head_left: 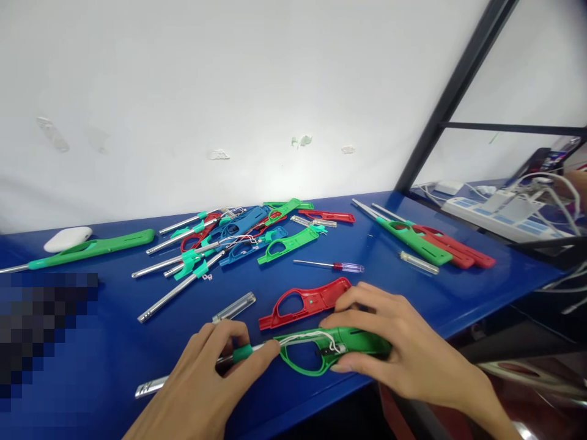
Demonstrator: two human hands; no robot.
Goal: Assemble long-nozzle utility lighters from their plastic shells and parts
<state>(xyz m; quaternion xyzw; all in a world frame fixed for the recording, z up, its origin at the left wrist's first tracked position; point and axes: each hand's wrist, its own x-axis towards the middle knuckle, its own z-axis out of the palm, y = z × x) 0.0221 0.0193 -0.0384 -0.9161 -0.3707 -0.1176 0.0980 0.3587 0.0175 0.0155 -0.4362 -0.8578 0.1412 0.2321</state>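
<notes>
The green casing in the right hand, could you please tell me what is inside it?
White wires run inside the green casing, curving down near a black part. The right hand covers part of it; anything beneath cannot be seen.

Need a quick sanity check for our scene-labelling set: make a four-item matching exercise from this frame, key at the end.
Column 1
1. screwdriver
2. left hand
3. red shell half
4. white rounded case

Column 2
A. lies just beyond the green shell
B. sits at the far left, behind a green-handled lighter
C. has a see-through purplish handle with a red section
D. holds the metal-tipped rod

Pairs: 1-C, 2-D, 3-A, 4-B
</notes>
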